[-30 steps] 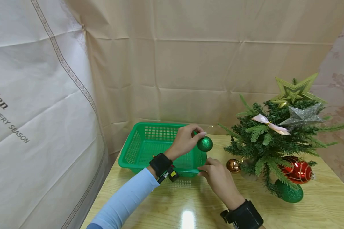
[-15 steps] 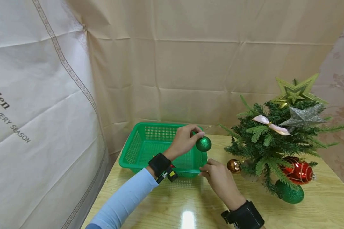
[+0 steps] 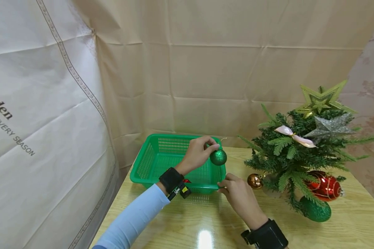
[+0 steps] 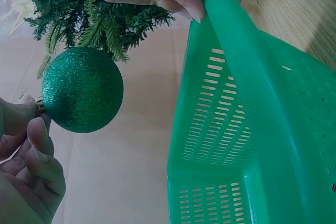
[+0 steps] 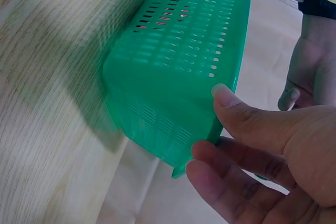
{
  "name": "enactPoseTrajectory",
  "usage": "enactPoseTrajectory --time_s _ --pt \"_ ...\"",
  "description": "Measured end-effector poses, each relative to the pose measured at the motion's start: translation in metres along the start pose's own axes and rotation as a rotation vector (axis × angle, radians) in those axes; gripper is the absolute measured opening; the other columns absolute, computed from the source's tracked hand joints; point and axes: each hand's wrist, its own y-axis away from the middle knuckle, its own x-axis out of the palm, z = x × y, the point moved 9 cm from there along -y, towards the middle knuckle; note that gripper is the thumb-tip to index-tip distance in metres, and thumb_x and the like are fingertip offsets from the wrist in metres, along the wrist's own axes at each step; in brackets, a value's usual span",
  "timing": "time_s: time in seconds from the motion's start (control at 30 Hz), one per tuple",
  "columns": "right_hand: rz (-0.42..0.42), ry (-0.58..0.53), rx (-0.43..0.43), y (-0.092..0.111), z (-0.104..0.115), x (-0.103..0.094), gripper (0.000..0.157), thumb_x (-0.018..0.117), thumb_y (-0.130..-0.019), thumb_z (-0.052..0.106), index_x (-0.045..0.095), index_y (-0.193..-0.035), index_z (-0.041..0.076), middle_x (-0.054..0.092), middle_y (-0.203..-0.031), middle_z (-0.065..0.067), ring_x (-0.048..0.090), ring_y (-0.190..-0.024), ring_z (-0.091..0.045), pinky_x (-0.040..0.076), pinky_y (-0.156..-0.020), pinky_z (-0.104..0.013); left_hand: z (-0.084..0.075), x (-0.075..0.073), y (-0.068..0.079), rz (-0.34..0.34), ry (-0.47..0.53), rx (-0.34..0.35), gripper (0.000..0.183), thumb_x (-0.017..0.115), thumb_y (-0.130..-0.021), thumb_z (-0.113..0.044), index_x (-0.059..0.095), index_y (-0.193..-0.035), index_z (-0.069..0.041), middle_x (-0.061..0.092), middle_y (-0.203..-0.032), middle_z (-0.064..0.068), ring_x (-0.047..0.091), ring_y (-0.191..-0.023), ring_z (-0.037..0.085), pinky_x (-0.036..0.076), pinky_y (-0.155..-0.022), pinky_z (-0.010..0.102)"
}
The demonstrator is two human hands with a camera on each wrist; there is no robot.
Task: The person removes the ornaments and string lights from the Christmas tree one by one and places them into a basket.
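Observation:
A glittery green bauble (image 3: pixel 218 157) hangs from my left hand (image 3: pixel 195 154), which pinches its metal cap between thumb and fingers. In the left wrist view the bauble (image 4: pixel 83 89) shows beside the green plastic basket (image 4: pixel 252 77), apart from its rim. In the head view it overlaps the right end of the basket (image 3: pixel 143 176). My right hand (image 3: pixel 238 193) grips the basket's near right corner; in the right wrist view its thumb (image 5: pixel 252 121) presses the outer wall and the fingers curl under the rim. Something small and red (image 3: pixel 187 181) lies inside the basket, mostly hidden.
A small Christmas tree (image 3: pixel 286 155) stands on the wooden table (image 3: pixel 187 224) at the right. It carries a gold star (image 3: pixel 319 100), a silver star (image 3: pixel 330 126), a pale bow (image 3: pixel 294 136), and red (image 3: pixel 325 186), green (image 3: pixel 316 209) and copper (image 3: pixel 255 181) baubles. Cloth hangs behind.
My left hand has shifted slightly left with the green bauble. The right hand keeps its grip on the basket corner, and the whole head view has drifted a little.

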Motion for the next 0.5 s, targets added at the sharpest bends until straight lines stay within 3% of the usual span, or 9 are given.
enactPoseTrajectory --time_s 0.5 --pt "-0.014 -0.001 -0.003 0.0012 -0.0015 0.0006 0.012 0.090 -0.077 0.009 0.082 -0.087 0.011 0.048 -0.075 0.009 0.049 -0.058 -0.004 0.042 -0.053 -0.019 0.0085 -0.0023 0.0069 0.007 0.015 -0.016 0.012 0.067 -0.103 -0.023 0.073 -0.100 -0.013 0.068 -0.091 -0.003 0.045 -0.057 0.014 0.039 -0.057 0.026"
